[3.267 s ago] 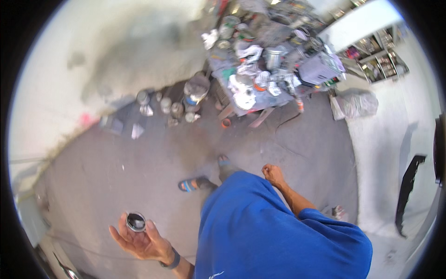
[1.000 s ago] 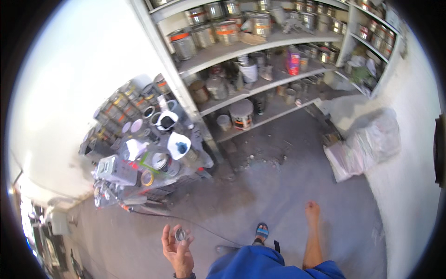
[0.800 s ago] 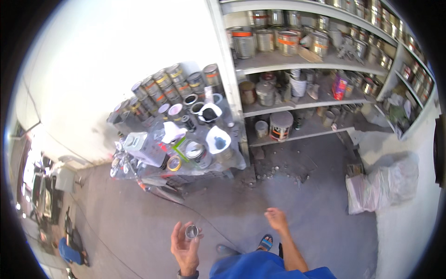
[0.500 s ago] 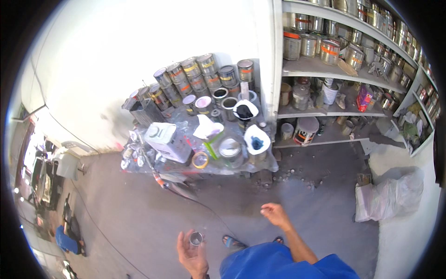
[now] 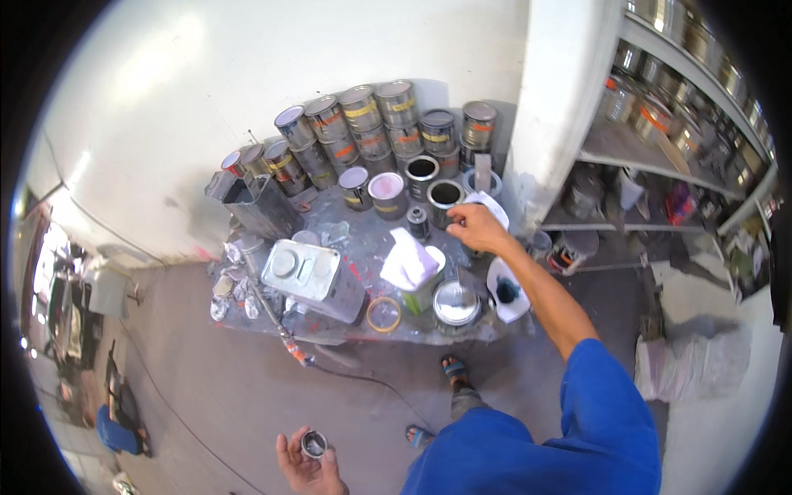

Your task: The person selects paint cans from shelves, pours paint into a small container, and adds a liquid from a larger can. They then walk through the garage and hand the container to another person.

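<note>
Best held level, the small metal cup (image 5: 314, 445) is gripped by the left hand (image 5: 307, 469)! Right hand (image 5: 476, 227): grip can't be told.

Left hand (image 5: 308, 467) holds small round metal container (image 5: 314, 445) between thumb and fingers; right hand (image 5: 480, 228) extends over cluttered table (image 5: 370, 237), near dark-mouthed can (image 5: 445, 195).

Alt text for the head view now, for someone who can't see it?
Left hand holds a small round metal container above the floor; right hand is over a cluttered worktable, near an open metal can. Stacked cans stand along the white wall behind.
</note>
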`<state>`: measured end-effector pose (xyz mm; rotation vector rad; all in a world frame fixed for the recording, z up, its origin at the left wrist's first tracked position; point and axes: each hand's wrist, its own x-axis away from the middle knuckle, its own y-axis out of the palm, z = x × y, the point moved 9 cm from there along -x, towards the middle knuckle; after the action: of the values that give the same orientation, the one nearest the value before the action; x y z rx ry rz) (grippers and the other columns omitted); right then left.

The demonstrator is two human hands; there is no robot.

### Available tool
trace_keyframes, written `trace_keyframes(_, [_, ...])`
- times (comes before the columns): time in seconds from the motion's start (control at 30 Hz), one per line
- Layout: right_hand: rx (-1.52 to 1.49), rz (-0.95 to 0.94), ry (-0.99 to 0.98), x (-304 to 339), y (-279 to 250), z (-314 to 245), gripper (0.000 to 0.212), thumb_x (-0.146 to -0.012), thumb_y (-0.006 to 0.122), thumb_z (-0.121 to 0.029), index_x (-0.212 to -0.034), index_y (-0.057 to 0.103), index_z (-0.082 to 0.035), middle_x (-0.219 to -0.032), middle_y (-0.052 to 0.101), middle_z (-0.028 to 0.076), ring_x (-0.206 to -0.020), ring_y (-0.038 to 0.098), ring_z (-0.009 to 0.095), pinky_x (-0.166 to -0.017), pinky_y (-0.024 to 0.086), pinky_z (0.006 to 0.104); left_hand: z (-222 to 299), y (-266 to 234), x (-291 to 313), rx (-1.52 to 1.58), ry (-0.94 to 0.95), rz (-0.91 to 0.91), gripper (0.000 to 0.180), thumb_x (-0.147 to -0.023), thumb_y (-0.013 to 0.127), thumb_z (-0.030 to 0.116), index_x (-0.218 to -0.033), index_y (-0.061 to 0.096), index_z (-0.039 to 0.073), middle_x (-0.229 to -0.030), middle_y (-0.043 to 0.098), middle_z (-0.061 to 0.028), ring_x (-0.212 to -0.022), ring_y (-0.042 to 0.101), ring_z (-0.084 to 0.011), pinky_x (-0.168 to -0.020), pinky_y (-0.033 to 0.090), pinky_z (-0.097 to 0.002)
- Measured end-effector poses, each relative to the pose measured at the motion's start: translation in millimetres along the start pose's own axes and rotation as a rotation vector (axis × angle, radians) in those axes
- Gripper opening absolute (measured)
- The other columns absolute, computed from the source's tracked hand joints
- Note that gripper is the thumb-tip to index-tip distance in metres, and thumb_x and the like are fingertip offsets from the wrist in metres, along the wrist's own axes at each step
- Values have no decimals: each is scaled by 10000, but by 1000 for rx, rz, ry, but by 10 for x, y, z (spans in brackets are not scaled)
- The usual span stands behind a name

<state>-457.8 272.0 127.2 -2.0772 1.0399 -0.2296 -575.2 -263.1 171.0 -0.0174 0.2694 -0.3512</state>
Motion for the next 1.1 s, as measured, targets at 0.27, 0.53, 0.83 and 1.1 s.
trace_keyframes(0.27, [235,-200,55,-1130,1301,533,601,-735,759,-168,-1208,487,85,-1220,539,344,-1147,563,460,-948,492,497,-24,339,249,-45,-187,384,667,-890,660,16,-1471,332,-4,-1219,595,-167,-1008,611,-220,-787,531,-321])
trace_keyframes(0.53, [39,-160,-251,-974,1156,254,544,-670,752,-120,-1151,548,34,-1193,563,240,-1058,580,416,-888,495,461,36,466,215,-136,-182,510,609,-919,613,0,-1462,337,-18,-1208,588,-190,-968,599,-217,-772,513,-325])
trace_keyframes(0.83, [-30,-16,-534,-629,604,-240,603,-658,752,-88,-1218,546,0,-1198,570,206,-1071,602,393,-884,531,427,18,787,-250,-99,-175,335,691,-862,666,-5,-1466,331,-13,-1242,581,-204,-1000,627,-251,-812,551,-351])
trace_keyframes(1.1, [-20,155,-658,-473,4,-901,633,-607,786,-97,-1196,574,-7,-1163,587,191,-1037,619,367,-848,541,408,87,1245,-592,-20,-51,143,817,-773,730,-62,-1472,311,-18,-1267,564,-231,-1071,605,-234,-826,558,-324])
